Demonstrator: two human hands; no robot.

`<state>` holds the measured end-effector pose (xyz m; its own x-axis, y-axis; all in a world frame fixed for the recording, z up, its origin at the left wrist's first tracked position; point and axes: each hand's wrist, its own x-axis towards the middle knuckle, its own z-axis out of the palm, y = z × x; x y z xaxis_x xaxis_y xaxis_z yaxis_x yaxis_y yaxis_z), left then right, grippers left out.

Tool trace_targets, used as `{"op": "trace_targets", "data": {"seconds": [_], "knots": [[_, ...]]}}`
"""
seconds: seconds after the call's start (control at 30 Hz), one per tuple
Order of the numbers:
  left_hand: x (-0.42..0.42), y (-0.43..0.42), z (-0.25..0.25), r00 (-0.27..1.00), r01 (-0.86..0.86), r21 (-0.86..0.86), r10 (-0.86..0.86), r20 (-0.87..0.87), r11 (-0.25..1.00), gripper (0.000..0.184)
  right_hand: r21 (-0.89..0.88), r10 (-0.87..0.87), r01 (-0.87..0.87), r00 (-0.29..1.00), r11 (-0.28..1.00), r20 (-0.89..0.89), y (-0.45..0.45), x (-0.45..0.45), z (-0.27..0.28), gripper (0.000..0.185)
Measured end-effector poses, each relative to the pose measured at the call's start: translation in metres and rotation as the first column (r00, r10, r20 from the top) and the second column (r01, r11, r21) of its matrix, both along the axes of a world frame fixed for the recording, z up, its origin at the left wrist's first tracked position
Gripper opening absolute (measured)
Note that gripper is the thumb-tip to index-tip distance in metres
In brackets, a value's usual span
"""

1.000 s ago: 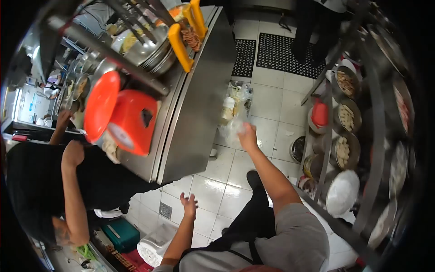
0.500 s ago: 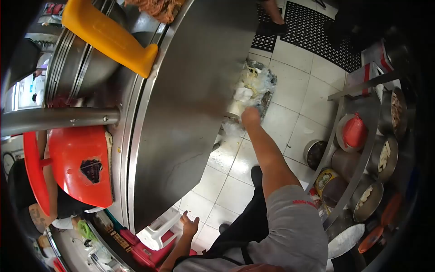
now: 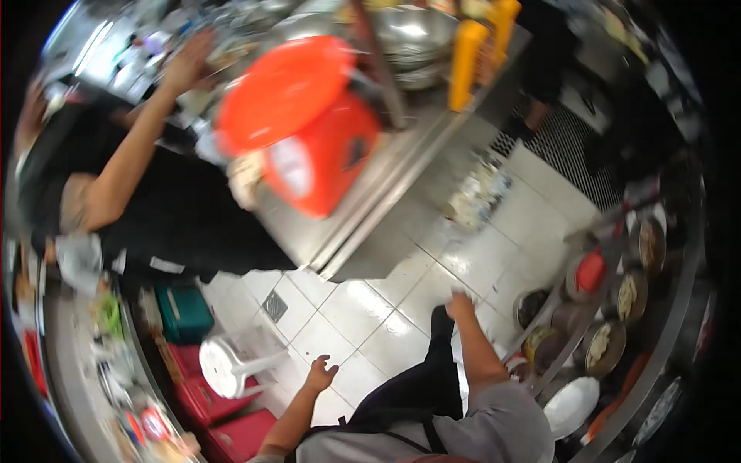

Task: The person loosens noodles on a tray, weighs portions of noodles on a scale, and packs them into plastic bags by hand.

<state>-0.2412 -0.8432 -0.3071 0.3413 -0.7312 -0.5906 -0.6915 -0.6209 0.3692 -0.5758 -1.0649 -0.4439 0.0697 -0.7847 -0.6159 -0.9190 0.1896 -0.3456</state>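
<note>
Low over the white floor tiles, my left hand has its fingers apart and holds nothing. To its right my right hand hangs above the floor near my dark shoe; its fingers are blurred and I cannot make out what they hold, if anything. Beyond it, a bin of rubbish with plastic bags stands on the floor beside the steel counter. A red scale with a round pan rests on the counter.
A co-worker in black stands at the counter's left. A white stool and a green box are at lower left. On the right, a rack holds bowls of food. Another person's leg shows near a black mat.
My right hand has drawn back from the bin toward my body. The view has turned, bringing the scale, the co-worker and the whole stool into sight. My left hand is still apart from everything.
</note>
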Motion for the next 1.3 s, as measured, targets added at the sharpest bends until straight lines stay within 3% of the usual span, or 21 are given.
{"op": "trace_targets", "data": {"seconds": [0.03, 0.07, 0.13, 0.2, 0.27, 0.3, 0.37, 0.43, 0.5, 0.57, 0.6, 0.63, 0.73, 0.77, 0.9, 1.0, 1.07, 1.13, 1.2, 1.27, 1.3], "knots": [[0.011, 0.018, 0.007, 0.998, -0.049, 0.018, 0.05, -0.037, 0.999, 0.05, 0.214, 0.089, -0.081, 0.996, 0.973, -0.03, 0.029, 0.003, 0.005, 0.044], [0.02, 0.04, 0.013, 0.99, -0.117, 0.034, 0.119, -0.075, 0.993, 0.047, 0.271, 0.11, -0.111, 0.994, 0.956, 0.022, 0.063, 0.008, 0.018, 0.046], [0.039, 0.093, 0.022, 0.978, -0.204, -0.076, 0.2, -0.061, 0.976, 0.045, 0.228, 0.246, -0.235, 0.969, 0.945, -0.022, 0.128, 0.031, 0.014, 0.048], [0.051, 0.154, 0.047, 0.959, -0.283, -0.235, 0.278, -0.057, 0.93, 0.043, 0.321, 0.486, -0.46, 0.874, 0.828, -0.001, 0.16, 0.08, 0.085, 0.049], [0.067, 0.238, 0.046, 0.924, -0.371, -0.31, 0.382, -0.025, 0.876, 0.041, 0.17, 0.72, -0.729, 0.683, 0.663, 0.12, 0.195, 0.123, 0.052, 0.05], [0.069, 0.278, 0.065, 0.877, -0.464, -0.267, 0.48, -0.009, 0.844, 0.042, 0.091, 0.787, -0.799, 0.601, 0.594, 0.143, 0.21, 0.152, 0.067, 0.052], [0.064, 0.371, 0.084, 0.744, -0.628, -0.228, 0.66, 0.105, 0.744, 0.045, 0.051, 0.926, -0.941, 0.337, 0.333, 0.171, 0.235, 0.217, 0.085, 0.054], [0.048, 0.456, 0.103, 0.539, -0.799, -0.241, 0.834, 0.116, 0.55, 0.046, -0.102, 0.972, -0.978, 0.16, 0.179, 0.171, 0.261, 0.282, 0.117, 0.052], [0.029, 0.529, 0.135, 0.312, -0.92, -0.228, 0.948, 0.069, 0.319, 0.043, -0.228, 0.98, -0.964, 0.095, 0.135, 0.178, 0.29, 0.345, 0.154, 0.05], [0.003, 0.593, 0.138, -0.006, -0.948, -0.318, 1.0, -0.007, -0.007, 0.041, -0.298, 0.963, -0.938, 0.101, 0.176, 0.251, 0.323, 0.39, 0.202, 0.049], [-0.009, 0.625, 0.119, -0.145, -0.895, -0.421, 0.989, -0.04, -0.149, 0.038, -0.329, 0.954, -0.927, 0.085, 0.182, 0.287, 0.336, 0.41, 0.213, 0.05], [-0.022, 0.635, 0.133, -0.25, -0.833, -0.495, 0.966, -0.062, -0.247, 0.035, -0.321, 0.945, -0.934, 0.043, 0.153, 0.324, 0.346, 0.427, 0.217, 0.05], [-0.037, 0.647, 0.149, -0.564, -0.648, -0.375, 0.749, -0.348, -0.663, 0.038, -0.276, 0.914, -0.96, -0.06, 0.058, 0.401, 0.366, 0.472, 0.221, 0.05], [-0.035, 0.641, 0.157, -0.617, -0.586, -0.359, 0.688, -0.382, -0.726, 0.036, -0.248, 0.911, -0.969, -0.091, 0.013, 0.402, 0.37, 0.485, 0.221, 0.049], [-0.016, 0.637, 0.119, -0.596, -0.49, -0.554, 0.723, -0.35, -0.673, 0.035, -0.064, 0.92, -0.982, -0.19, -0.179, 0.341, 0.387, 0.567, 0.226, 0.049], [0.0, 0.616, 0.137, -0.571, -0.404, -0.604, 0.705, -0.421, -0.688, 0.032, -0.104, 0.887, -0.964, -0.266, -0.244, 0.377, 0.418, 0.65, 0.238, 0.048], [0.006, 0.611, 0.149, -0.54, -0.322, -0.638, 0.69, -0.483, -0.699, 0.026, -0.154, 0.87, -0.932, -0.363, -0.33, 0.335, 0.466, 0.688, 0.288, 0.047], [0.01, 0.607, 0.167, -0.509, -0.195, -0.663, 0.653, -0.561, -0.723, 0.023, -0.351, 0.774, -0.85, -0.511, -0.392, 0.374, 0.509, 0.731, 0.298, 0.046], [0.015, 0.605, 0.191, -0.485, -0.037, -0.667, 0.597, -0.639, -0.744, 0.02, -0.475, 0.723, -0.723, -0.652, -0.502, 0.228, 0.561, 0.744, 0.347, 0.048], [0.021, 0.611, 0.214, -0.464, 0.076, -0.67, 0.569, -0.679, -0.738, 0.018, -0.616, 0.631, -0.525, -0.774, -0.588, 0.057, 0.608, 0.771, 0.349, 0.052], [0.025, 0.617, 0.224, -0.459, 0.109, -0.677, 0.567, -0.684, -0.728, 0.018, -0.606, 0.659, -0.534, -0.752, -0.589, 0.022, 0.633, 0.769, 0.368, 0.053]]}}
